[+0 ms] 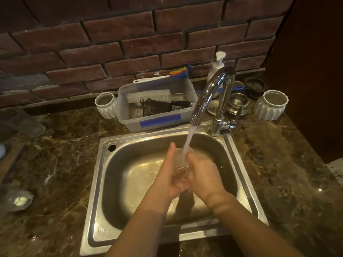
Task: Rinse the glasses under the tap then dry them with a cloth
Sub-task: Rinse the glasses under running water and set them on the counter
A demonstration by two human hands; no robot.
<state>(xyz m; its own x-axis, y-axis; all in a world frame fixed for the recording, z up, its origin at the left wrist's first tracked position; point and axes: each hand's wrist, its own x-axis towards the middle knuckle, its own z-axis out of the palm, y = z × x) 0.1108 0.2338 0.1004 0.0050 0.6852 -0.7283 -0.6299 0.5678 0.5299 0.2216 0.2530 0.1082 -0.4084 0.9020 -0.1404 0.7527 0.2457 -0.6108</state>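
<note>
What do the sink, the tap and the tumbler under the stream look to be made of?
The rectangular steel sink basin: brushed stainless steel, dull sheen. The curved chrome tap: polished, mirror-bright metal. The clear tumbler, held between left hand and right hand: transparent, probably glass, though clear plastic is possible.

The sink (246, 175) is brushed stainless steel, dull-shining and wet, while the tap (220, 101) above it is polished chrome with mirror-bright highlights. The counter (70, 156) looks like glossy brown marble veined in gold and white. Behind it the wall (115, 39) is rough, matt red brick. The tub (128, 119) is cloudy translucent plastic with a blue clip, and the two ribbed pots (271, 106) look like matt white ceramic. The glass (181, 164) is clear and smooth.
</note>
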